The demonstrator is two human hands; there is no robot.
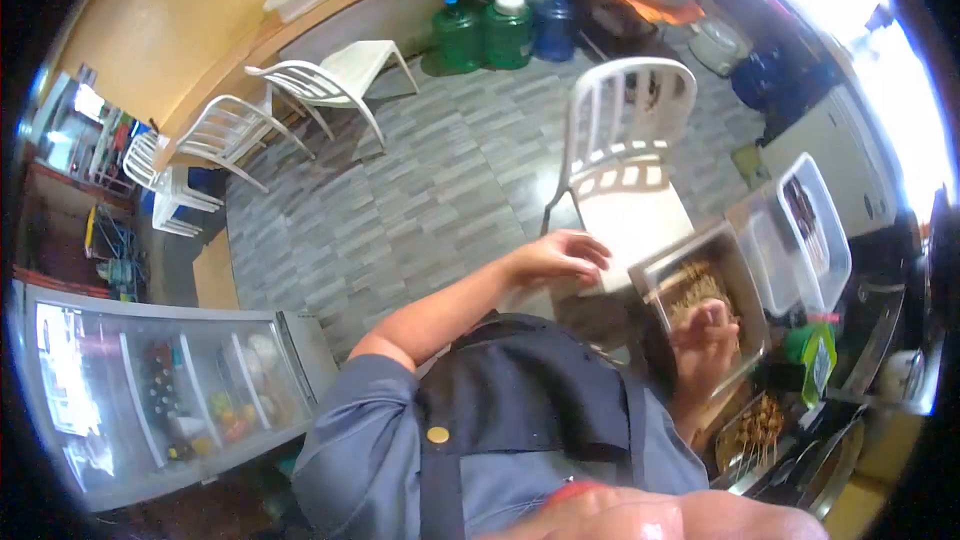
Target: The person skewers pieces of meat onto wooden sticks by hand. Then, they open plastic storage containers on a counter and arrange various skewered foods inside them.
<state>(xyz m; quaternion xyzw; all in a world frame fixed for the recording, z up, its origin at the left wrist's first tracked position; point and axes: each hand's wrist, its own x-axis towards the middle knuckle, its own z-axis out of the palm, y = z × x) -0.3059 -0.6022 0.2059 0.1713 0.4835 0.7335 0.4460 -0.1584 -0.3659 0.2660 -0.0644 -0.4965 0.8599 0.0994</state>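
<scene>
Worker in blue-grey shirt and dark apron. Metal tray point(750, 285) at the right side, just past the near edge of a white plastic chair point(635, 225); heap of small pale-yellow pieces point(695, 285) inside it, too blurred to identify. Right hand point(705, 335) over the tray's near part, fingers bent and drawn close; cannot tell whether they grip anything. Left hand point(562, 258) out in front, well clear of the tray, fingers loosely curled and slightly apart, nothing visible in them.

Beyond the tray: clear plastic container point(830, 260), tilted, dark items showing in it. Green packet point(815, 360) beside the tray's near corner. Browned skewers point(762, 420) bunched nearer the worker. Far wall: green water jugs point(458, 35) and a blue one point(553, 28). Glass-fronted fridge point(90, 390) off to the left.
</scene>
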